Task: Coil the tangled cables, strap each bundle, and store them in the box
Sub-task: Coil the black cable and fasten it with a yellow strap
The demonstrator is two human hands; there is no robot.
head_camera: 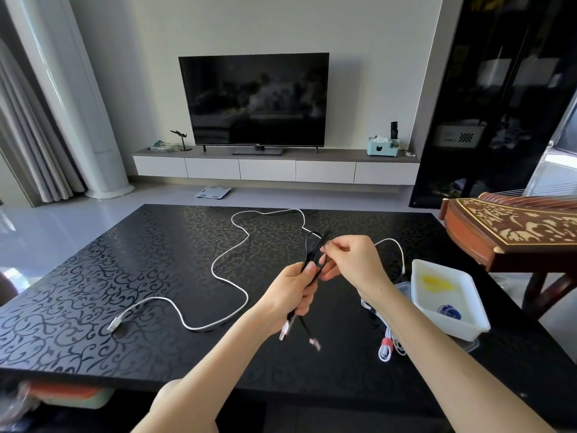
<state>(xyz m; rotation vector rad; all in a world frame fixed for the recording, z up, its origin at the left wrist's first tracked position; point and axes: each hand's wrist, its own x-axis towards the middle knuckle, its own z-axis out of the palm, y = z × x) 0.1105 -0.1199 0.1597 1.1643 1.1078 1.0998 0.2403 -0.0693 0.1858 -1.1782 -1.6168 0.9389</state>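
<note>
My left hand (295, 292) grips a folded black cable (316, 254) above the black patterned table (93, 292); its two plug ends (285, 329) hang below my fist. My right hand (349, 260) pinches the top of the black bundle, where a black strap seems to stick up. A long white cable (218, 264) lies loose across the table, its USB plug (115, 324) at the left. A white bundle with a red strap (387, 343) lies beside the white plastic box (418, 295) at the right, partly hidden by my right forearm.
Inside the box lie a yellow thing (437, 284) and a blue thing (449, 311). A clear lid (404, 287) sits under it. A wooden zither (512, 229) stands past the table's right edge. A TV and low cabinet line the far wall.
</note>
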